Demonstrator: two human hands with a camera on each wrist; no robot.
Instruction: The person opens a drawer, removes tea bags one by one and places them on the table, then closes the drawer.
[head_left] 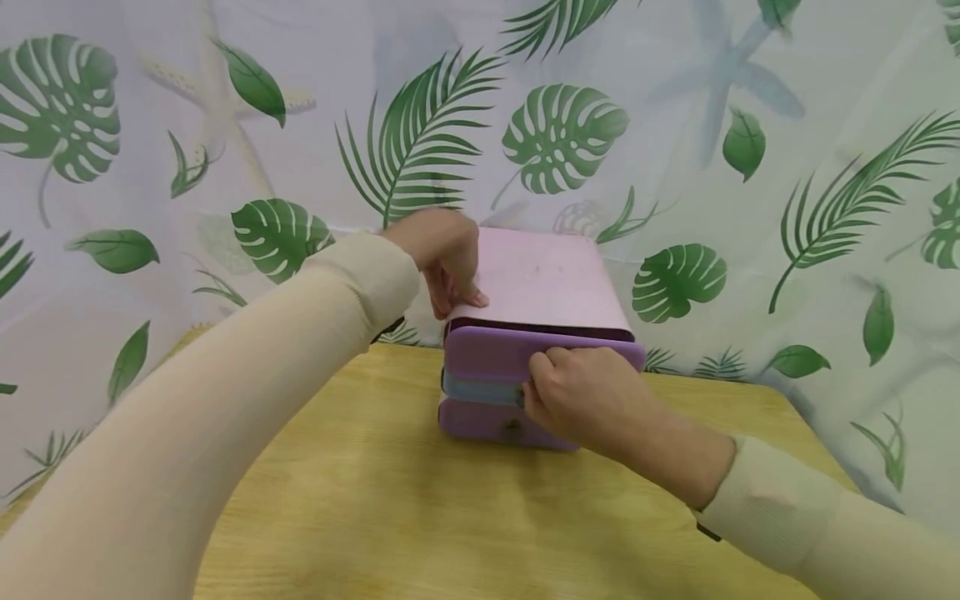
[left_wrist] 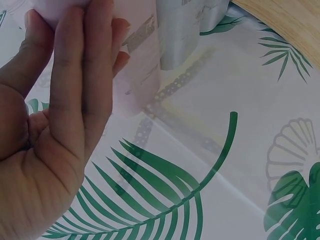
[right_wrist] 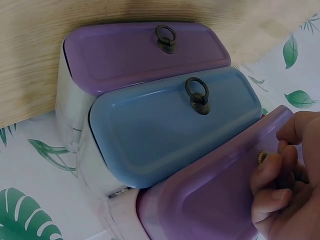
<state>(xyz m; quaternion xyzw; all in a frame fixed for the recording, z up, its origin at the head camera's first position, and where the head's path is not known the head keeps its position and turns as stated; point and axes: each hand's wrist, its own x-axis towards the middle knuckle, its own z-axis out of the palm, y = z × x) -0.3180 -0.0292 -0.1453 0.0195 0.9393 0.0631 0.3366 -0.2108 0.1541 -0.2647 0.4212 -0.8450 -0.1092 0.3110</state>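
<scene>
A small chest of drawers (head_left: 551, 271) stands on the table, with a pink top and three stacked drawers. The top purple drawer (head_left: 487, 354) is pulled slightly out, leaving a dark gap under the pink lid. At its front, my right hand (head_left: 592, 396) pinches the drawer's pull, mostly hidden by the fingers. My left hand (head_left: 450, 254) presses the chest's upper left corner, thumb on top and fingers down the side. In the right wrist view, the blue middle drawer (right_wrist: 170, 130) and the lower purple drawer (right_wrist: 130, 60) are pushed in, each with a bronze ring pull.
The chest stands on a wood-grain table (head_left: 360, 500), near its back edge. Behind hangs a white cloth (head_left: 450, 100) printed with green leaves and starfish. Pale sleeves cover both forearms.
</scene>
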